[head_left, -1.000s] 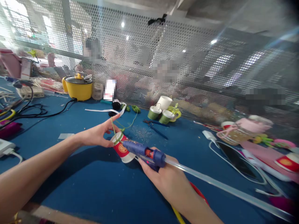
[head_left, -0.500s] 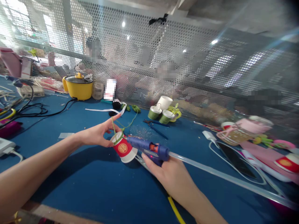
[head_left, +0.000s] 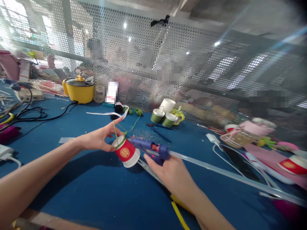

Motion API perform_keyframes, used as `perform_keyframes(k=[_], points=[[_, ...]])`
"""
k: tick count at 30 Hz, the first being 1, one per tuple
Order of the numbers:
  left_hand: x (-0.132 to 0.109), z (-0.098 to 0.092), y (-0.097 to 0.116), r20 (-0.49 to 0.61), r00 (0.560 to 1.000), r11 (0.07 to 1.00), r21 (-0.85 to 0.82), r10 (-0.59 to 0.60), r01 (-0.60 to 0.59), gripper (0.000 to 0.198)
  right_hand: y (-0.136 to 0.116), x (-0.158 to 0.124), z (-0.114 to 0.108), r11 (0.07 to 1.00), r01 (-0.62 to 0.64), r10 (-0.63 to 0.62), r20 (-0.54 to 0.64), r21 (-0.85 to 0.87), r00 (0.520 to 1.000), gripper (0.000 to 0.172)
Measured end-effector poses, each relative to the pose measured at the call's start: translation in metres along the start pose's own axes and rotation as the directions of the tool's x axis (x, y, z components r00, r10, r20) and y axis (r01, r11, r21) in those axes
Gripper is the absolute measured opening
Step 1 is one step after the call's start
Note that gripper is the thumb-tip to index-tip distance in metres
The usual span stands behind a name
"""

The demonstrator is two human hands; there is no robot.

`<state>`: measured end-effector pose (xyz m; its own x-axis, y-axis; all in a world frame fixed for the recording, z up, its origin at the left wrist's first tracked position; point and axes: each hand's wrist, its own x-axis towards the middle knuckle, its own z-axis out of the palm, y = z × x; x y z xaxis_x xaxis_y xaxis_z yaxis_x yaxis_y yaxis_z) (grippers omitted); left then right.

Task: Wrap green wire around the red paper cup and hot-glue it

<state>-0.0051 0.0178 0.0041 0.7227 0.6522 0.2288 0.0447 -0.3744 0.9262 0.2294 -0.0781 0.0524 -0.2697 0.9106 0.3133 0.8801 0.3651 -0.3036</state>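
Observation:
My left hand [head_left: 106, 137] grips a red and white paper cup [head_left: 126, 151] near its base, the cup tilted with its rim toward the lower right. Green yarn [head_left: 115, 132] runs over my raised index finger and along the cup's end, then back to a small green bundle [head_left: 138, 111]. In my right hand [head_left: 174, 174] is a blue hot glue gun [head_left: 148, 147], its nozzle close to the cup's upper edge; whether it touches is unclear. A long clear glue stick [head_left: 216, 171] sticks out behind it. Below the right hand show scissors-like metal blades [head_left: 152, 171] and a yellow handle [head_left: 178, 214].
Pliers [head_left: 160, 132] lie beyond the glue gun, before green-wrapped cups [head_left: 157, 115]. A yellow electric pot [head_left: 79, 91] and black cable [head_left: 55, 116] are at left. To the right are a phone [head_left: 240, 163], white cables and another red cup [head_left: 294, 164]. Perforated metal sheet [head_left: 134, 64] stands behind.
The glue gun's nozzle has drawn slightly away from the cup's edge, and the right hand has shifted a little left. The whole view has moved slightly. Both hands keep their holds.

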Motion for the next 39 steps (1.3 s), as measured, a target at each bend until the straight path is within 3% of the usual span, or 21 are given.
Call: perform_keyframes(k=[8,15,25,33,39], points=[[0.001,0.000,-0.006,-0.016,1.000,0.999,-0.049,0.004,-0.005,0.103,-0.004,-0.008,0.001,0.996,0.078,-0.076,-0.067,0.036,0.995,0.019],[0.000,-0.001,-0.006,-0.018,1.000,1.000,-0.017,-0.008,0.007,0.104,-0.006,-0.012,0.012,1.000,0.019,-0.020,-0.060,-0.015,0.998,0.016],[0.000,-0.001,-0.002,-0.003,1.000,1.000,0.009,0.014,-0.014,0.102,-0.005,-0.001,-0.006,0.995,-0.003,0.003,-0.004,0.100,1.000,0.020],[-0.001,-0.001,0.000,-0.016,1.000,1.000,0.028,-0.007,0.007,0.099,-0.002,0.005,0.007,0.979,-0.068,0.074,-0.027,0.191,0.997,0.021],[-0.002,-0.002,-0.004,-0.003,1.000,1.000,0.015,-0.013,0.013,0.100,0.002,0.004,0.013,0.972,-0.046,0.068,-0.093,0.230,0.993,0.018]])
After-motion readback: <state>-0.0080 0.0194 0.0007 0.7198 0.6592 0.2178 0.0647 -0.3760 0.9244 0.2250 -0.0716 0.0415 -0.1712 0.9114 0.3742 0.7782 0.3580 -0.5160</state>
